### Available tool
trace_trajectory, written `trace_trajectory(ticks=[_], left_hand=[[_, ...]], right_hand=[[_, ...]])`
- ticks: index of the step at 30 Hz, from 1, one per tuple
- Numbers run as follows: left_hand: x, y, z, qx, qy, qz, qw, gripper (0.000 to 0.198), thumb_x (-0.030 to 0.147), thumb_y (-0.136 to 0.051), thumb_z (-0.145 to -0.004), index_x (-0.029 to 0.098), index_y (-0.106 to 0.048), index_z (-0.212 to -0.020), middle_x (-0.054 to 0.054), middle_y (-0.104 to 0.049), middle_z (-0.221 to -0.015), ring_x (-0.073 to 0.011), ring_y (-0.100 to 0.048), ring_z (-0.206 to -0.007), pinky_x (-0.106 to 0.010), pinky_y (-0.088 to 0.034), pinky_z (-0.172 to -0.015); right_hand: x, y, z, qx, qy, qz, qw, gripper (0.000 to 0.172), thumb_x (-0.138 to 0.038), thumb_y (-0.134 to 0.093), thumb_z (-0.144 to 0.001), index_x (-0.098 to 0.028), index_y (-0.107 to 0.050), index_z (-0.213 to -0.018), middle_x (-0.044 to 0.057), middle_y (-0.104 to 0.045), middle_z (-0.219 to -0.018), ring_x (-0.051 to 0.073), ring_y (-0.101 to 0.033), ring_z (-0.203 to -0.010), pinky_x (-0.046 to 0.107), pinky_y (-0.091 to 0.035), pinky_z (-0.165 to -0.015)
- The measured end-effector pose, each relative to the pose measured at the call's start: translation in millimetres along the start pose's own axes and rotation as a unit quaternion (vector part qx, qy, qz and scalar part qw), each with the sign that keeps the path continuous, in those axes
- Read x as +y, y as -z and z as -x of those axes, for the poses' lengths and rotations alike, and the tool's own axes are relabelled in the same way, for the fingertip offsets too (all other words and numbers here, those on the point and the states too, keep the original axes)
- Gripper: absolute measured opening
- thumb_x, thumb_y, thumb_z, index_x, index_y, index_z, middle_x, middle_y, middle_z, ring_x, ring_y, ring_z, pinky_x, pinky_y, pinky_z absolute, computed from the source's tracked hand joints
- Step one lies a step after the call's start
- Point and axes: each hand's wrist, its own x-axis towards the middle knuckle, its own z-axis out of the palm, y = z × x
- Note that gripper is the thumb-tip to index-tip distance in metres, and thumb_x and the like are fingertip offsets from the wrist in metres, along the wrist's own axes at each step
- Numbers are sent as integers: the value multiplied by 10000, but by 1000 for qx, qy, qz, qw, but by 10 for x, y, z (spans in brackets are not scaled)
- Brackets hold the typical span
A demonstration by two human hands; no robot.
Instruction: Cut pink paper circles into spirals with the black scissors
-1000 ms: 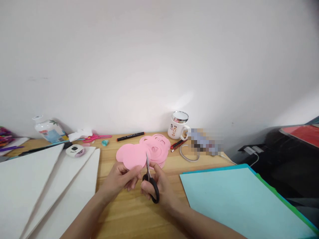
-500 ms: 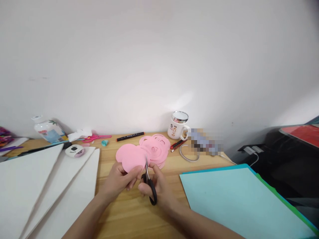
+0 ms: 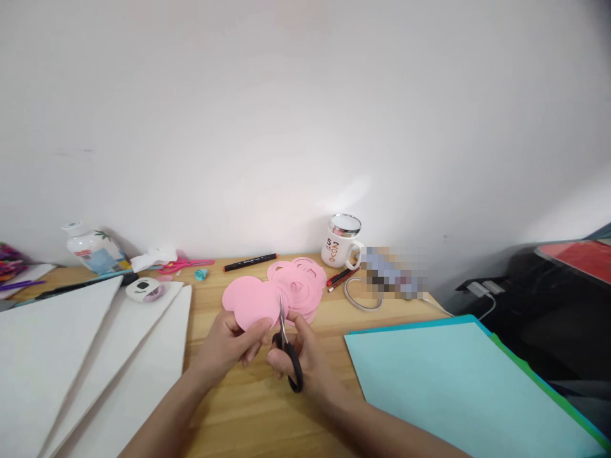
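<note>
My left hand pinches the lower edge of a pink paper cutout with rounded lobes, the thumb on top. In my right hand is a pair of scissors with black handles, the fingers through and around the loops. The metal blades point away from me and lie at the right edge of the cutout, looking nearly closed. Just behind, several pink paper pieces with cut-out shapes lie in a loose pile on the wooden table, partly covered by the held cutout.
A white mug stands by the wall, with red-and-black pencils beside it. Behind the cutout lie a black marker and pink scissors. White boards cover the left side, light-blue sheets the right. A bottle leans at back left.
Both hands, the paper and the scissors stay almost in place. The scissors and right hand have shifted very slightly to the right.
</note>
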Motion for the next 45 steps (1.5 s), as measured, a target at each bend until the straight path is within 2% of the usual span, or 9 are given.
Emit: trace_trajectory(ticks=[4, 8, 11, 16, 19, 27, 36, 42, 45], left_hand=[[-1, 0, -8, 33, -15, 7, 999, 400, 450, -559, -729, 143, -503, -479, 55, -408, -322, -48, -318, -306, -178, -241, -342], [16, -17, -8, 51, -26, -13, 998, 464, 442, -529, -753, 148, -442, -404, 48, -400, -314, -44, -318, -307, -179, -236, -351], [25, -28, -5, 60, -30, -28, 997, 450, 416, -547, -742, 153, -435, -394, 55, -390, -298, -42, -303, -299, -178, -233, -350], [10, -15, 1, 57, -33, -63, 996, 448, 387, -568, -728, 159, -403, -379, 56, -383, -314, -50, -328, -317, -183, -251, -365], [10, -8, 8, 54, -37, -71, 995, 444, 380, -562, -734, 162, -396, -384, 57, -373, -315, -50, -319, -315, -186, -245, -367], [47, -16, 11, 63, -40, -37, 997, 424, 351, -601, -700, 155, -399, -383, 67, -361, -298, -41, -310, -304, -178, -231, -362], [13, 7, -6, 68, -47, 11, 997, 356, 340, -612, -702, 151, -441, -453, 84, -364, -313, -30, -278, -296, -166, -217, -342], [-40, 8, -22, 79, -56, 38, 995, 411, 403, -530, -771, 160, -407, -462, 76, -365, -318, -35, -286, -305, -171, -235, -347], [-39, -11, -20, 49, -53, 25, 997, 459, 438, -497, -782, 158, -399, -432, 64, -373, -312, -33, -284, -293, -173, -219, -333]], right_hand=[[6, 4, 5, 3, -15, -2, 1000, 492, -365, -682, -637, -219, -388, -1003, -94, -464, -535, 81, -406, -419, 181, -338, -410], [2, -1, 14, -6, -14, -8, 1000, 464, -388, -668, -657, -214, -391, -986, -83, -477, -544, 87, -414, -426, 192, -356, -422], [-3, -4, 16, -4, -13, -16, 1000, 497, -385, -692, -633, -209, -389, -986, -82, -473, -551, 83, -407, -435, 189, -340, -426], [-3, -3, 4, 5, -3, -44, 999, 561, -301, -748, -584, -209, -390, -1007, -58, -507, -626, 87, -415, -520, 183, -309, -464], [-3, -3, -1, 3, -2, -51, 999, 561, -299, -757, -568, -208, -398, -990, -65, -494, -605, 84, -398, -504, 182, -293, -457], [33, 21, 4, 7, -8, -13, 1000, 519, -342, -698, -628, -202, -384, -1017, -87, -469, -554, 76, -393, -441, 179, -307, -427], [-3, 5, 13, 0, -17, -3, 1000, 523, -375, -676, -627, -192, -375, -1014, -98, -483, -496, 78, -396, -394, 172, -323, -382], [32, -17, 39, 0, -19, -13, 1000, 511, -346, -679, -642, -181, -377, -1020, -104, -478, -485, 67, -408, -378, 160, -320, -369], [76, -20, 35, 0, -19, -10, 1000, 502, -357, -674, -647, -178, -385, -1017, -102, -489, -479, 60, -405, -366, 150, -313, -360]])
